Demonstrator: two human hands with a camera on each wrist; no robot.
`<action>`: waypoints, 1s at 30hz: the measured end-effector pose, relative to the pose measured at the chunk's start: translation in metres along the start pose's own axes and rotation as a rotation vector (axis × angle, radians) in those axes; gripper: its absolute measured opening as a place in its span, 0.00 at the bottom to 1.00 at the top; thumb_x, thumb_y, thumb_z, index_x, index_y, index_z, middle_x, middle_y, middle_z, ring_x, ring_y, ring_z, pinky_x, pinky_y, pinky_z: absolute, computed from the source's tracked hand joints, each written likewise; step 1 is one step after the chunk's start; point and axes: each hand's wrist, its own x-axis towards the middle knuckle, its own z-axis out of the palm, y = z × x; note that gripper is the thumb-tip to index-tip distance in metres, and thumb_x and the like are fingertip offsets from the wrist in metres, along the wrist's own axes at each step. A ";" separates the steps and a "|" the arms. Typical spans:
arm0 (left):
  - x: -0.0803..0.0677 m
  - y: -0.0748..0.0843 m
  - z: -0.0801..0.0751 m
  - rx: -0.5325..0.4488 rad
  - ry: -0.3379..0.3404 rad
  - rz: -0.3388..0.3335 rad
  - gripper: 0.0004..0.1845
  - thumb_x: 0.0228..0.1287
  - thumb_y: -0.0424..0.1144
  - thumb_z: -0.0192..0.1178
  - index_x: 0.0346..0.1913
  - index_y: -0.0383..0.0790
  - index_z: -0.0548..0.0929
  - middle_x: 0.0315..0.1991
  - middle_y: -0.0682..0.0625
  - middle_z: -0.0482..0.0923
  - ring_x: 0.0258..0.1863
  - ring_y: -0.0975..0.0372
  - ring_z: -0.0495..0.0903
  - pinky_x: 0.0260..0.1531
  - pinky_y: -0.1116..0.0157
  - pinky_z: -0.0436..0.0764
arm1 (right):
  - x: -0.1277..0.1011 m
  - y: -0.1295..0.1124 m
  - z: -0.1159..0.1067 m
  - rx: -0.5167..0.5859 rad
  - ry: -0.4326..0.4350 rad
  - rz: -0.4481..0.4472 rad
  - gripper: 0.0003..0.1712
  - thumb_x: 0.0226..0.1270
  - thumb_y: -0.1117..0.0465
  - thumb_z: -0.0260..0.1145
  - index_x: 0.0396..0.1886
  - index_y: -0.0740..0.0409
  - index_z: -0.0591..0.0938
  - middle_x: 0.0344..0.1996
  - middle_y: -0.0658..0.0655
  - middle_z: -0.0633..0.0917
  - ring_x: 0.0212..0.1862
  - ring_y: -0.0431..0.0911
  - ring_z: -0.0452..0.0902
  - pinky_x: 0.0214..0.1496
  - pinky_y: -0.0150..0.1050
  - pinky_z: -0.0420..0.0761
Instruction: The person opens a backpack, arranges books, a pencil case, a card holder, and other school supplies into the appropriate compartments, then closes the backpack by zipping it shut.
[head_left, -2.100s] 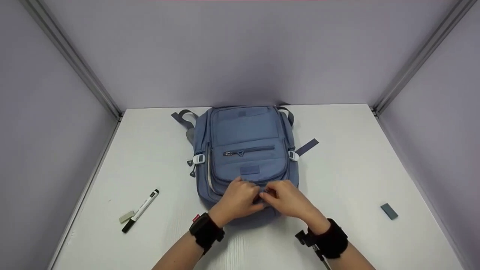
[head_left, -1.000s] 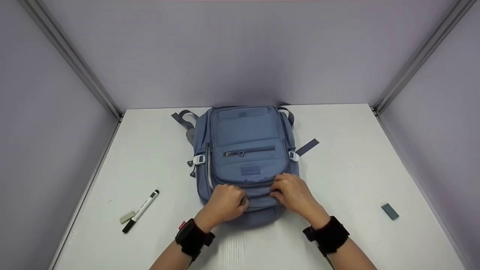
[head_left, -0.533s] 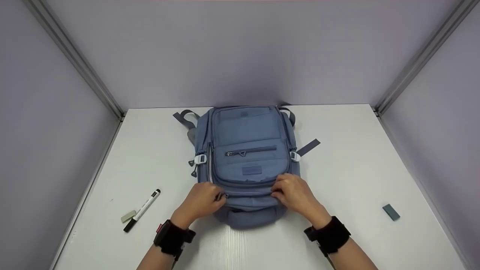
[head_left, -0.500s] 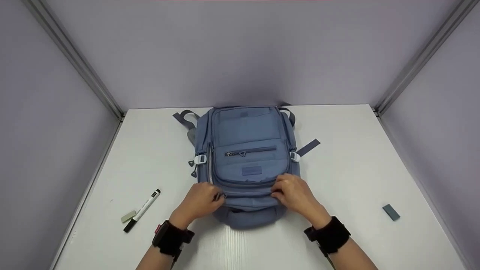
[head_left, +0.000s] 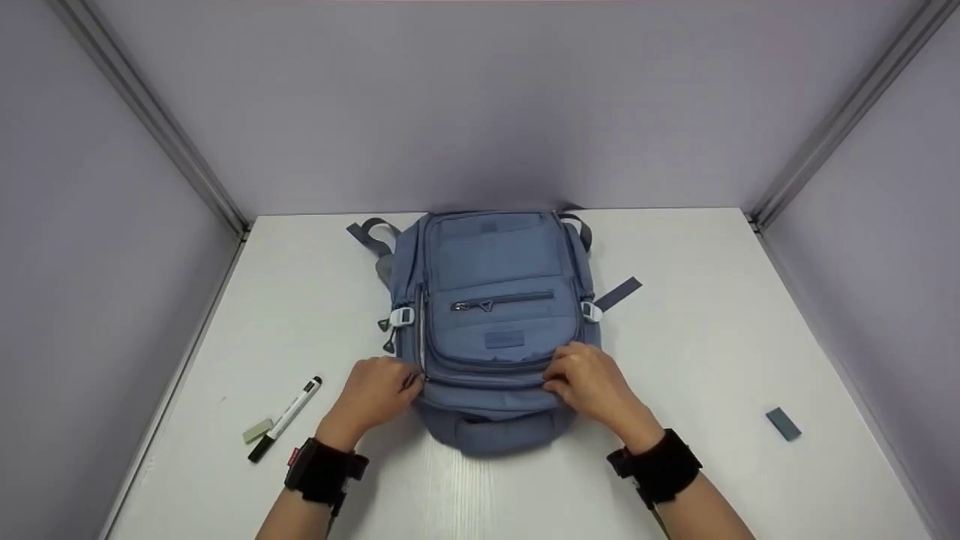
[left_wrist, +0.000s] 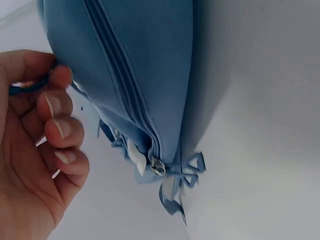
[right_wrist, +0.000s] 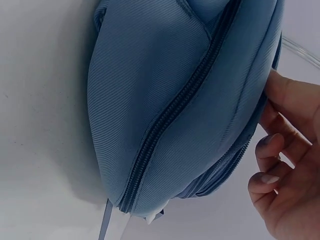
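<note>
Left hand (head_left: 375, 391) curls, pinching a zipper pull (left_wrist: 21, 90) on the blue backpack (head_left: 495, 259); right hand (head_left: 592, 381) pinches its front edge.

Backpack (head_left: 495, 259) with underside hidden, marker (head_left: 285, 420) (left of backpack) lettering too small to read, forearms (head_left: 292, 516) in front of backpack cut off

I count my two hands (head_left: 377, 390) (head_left: 592, 382), one backpack (head_left: 495, 259), two white buckles (head_left: 403, 316) (head_left: 591, 311), one marker (head_left: 289, 412), two small blocks (head_left: 257, 430) (head_left: 784, 424) and two black wristbands (head_left: 322, 471) (head_left: 664, 466).
</note>
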 end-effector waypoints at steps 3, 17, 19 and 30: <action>0.000 -0.004 -0.001 0.043 0.044 0.007 0.23 0.60 0.38 0.62 0.14 0.50 0.61 0.13 0.61 0.56 0.13 0.66 0.59 0.15 0.63 0.63 | -0.001 0.000 0.000 0.005 0.000 -0.006 0.07 0.46 0.64 0.81 0.25 0.50 0.90 0.27 0.46 0.81 0.33 0.44 0.77 0.35 0.39 0.77; 0.013 -0.025 0.012 0.174 0.180 0.041 0.23 0.54 0.36 0.64 0.12 0.48 0.61 0.11 0.57 0.59 0.09 0.59 0.64 0.09 0.57 0.65 | -0.003 0.002 0.003 0.028 -0.004 -0.024 0.07 0.45 0.65 0.81 0.24 0.52 0.90 0.26 0.46 0.80 0.31 0.44 0.75 0.33 0.39 0.77; 0.016 -0.027 0.013 0.189 0.191 0.050 0.22 0.54 0.36 0.65 0.12 0.47 0.62 0.11 0.55 0.62 0.09 0.58 0.66 0.09 0.57 0.66 | -0.003 0.002 0.003 0.030 -0.009 -0.022 0.07 0.45 0.64 0.81 0.24 0.53 0.90 0.26 0.47 0.80 0.31 0.44 0.75 0.33 0.40 0.77; 0.039 -0.041 0.021 0.298 0.274 0.093 0.14 0.55 0.31 0.64 0.16 0.37 0.73 0.16 0.46 0.75 0.10 0.51 0.72 0.09 0.53 0.70 | -0.002 0.002 0.001 0.006 -0.005 -0.058 0.06 0.45 0.64 0.81 0.24 0.53 0.90 0.26 0.47 0.80 0.32 0.45 0.76 0.35 0.41 0.77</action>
